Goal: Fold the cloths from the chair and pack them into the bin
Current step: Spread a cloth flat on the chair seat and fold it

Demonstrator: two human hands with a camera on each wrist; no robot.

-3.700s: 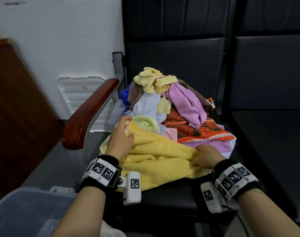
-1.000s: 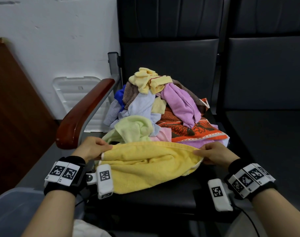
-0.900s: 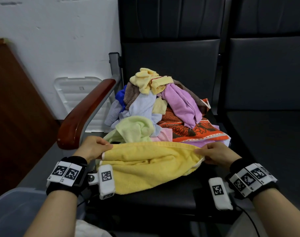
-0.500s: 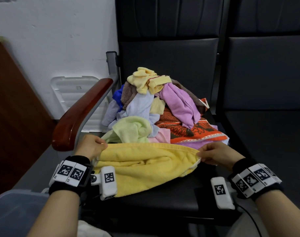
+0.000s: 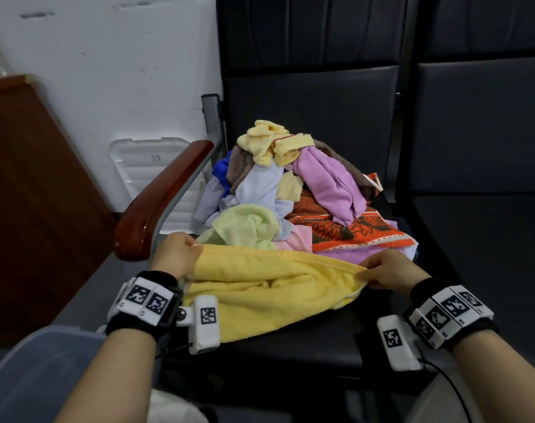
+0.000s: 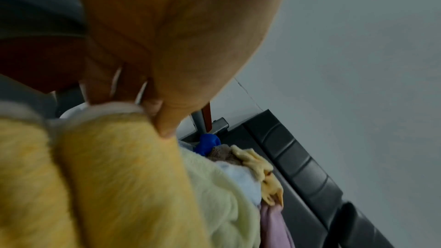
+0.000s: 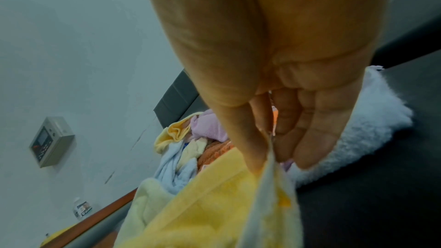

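1. Black waiting-room chair (image 5: 306,340) against a white wall: from the head view, my left hand (image 5: 176,256) and right hand (image 5: 390,271) each pinch an end of the yellow towel (image 5: 269,291), stretching its top edge taut, I judge, for a clean first fold. It lies before the heap of cloths (image 5: 290,193); the bin (image 5: 31,370) waits at lower left.
2. Left wrist: thumb and fingers (image 6: 167,120) clamp the hem.
3. Right wrist: fingertips (image 7: 253,157) nip the white-trimmed corner.

No words, brand names or numbers can be read. The white wrist-band blocks (image 5: 147,302) carry only black-and-white square code markers. The wall control box (image 7: 51,141) and the bottle label (image 7: 82,208) are too blurred to read.
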